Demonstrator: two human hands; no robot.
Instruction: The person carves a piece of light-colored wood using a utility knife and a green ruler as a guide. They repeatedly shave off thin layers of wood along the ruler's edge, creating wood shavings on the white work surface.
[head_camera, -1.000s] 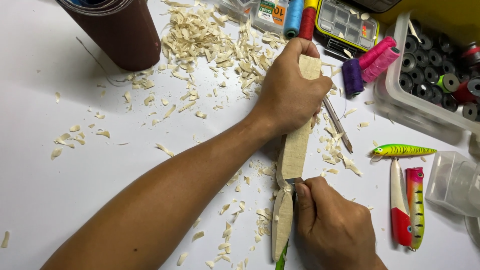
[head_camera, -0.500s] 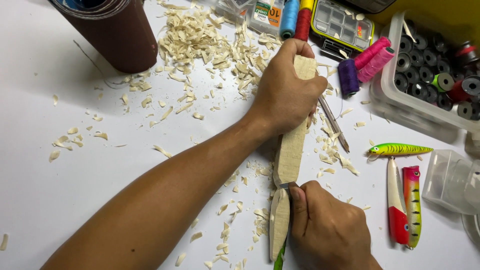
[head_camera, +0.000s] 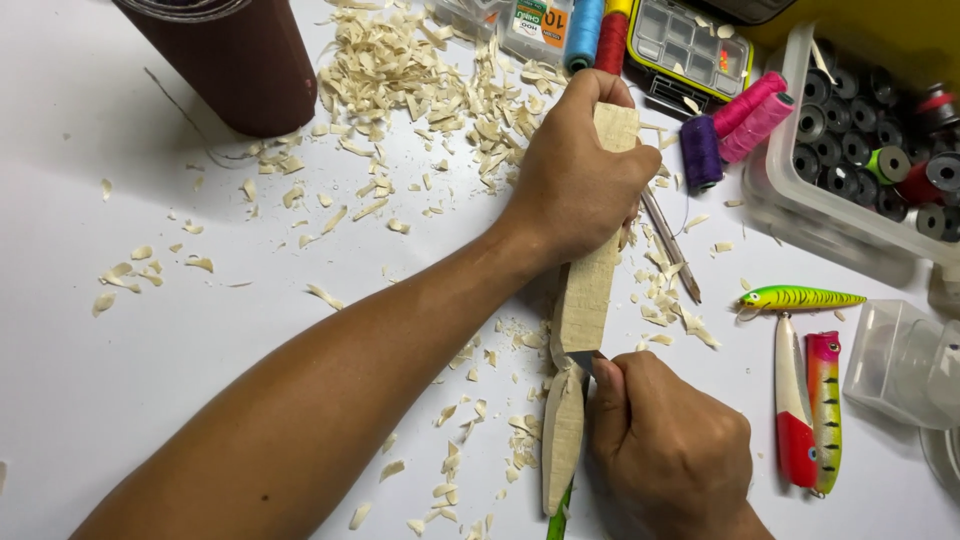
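- Wood blank (head_camera: 585, 300), a pale squared stick with its near end carved to a rounded taper, is lying lengthwise on the white table (head_camera: 90, 400), running from the near edge of the view up toward the middle.
- Nearest the camera, the right hand (head_camera: 670, 450) is curling closed around a knife whose green handle (head_camera: 560, 500) is peeking out below the fist; the thumb is pressing along the blank's side, and the small blade (head_camera: 580, 360) is meeting the wood where the carved part begins.
- Beside that hand, to the right, two painted fishing lures (head_camera: 810, 410) are lying side by side, one red and white, the other pink, yellow and green.
- A little farther off, a slim yellow-green lure (head_camera: 800, 297) is lying crosswise, just beyond the pair.
- At the middle of the view, the left hand (head_camera: 580, 180) is wrapping tightly round the far end of the blank, fingers closed over its top, with the forearm crossing the table from the lower left.
- A thin pencil-like stick (head_camera: 672, 245) is lying just right of that hand.
- Wood shavings (head_camera: 420, 90) are spreading thickly behind the left hand and thinning out toward the near side.
- Farther back, purple and pink thread spools (head_camera: 730, 125) are lying next to a clear bin of bobbins (head_camera: 870, 150).
- At the far left, a dark brown cylinder (head_camera: 230, 60) is standing upright.
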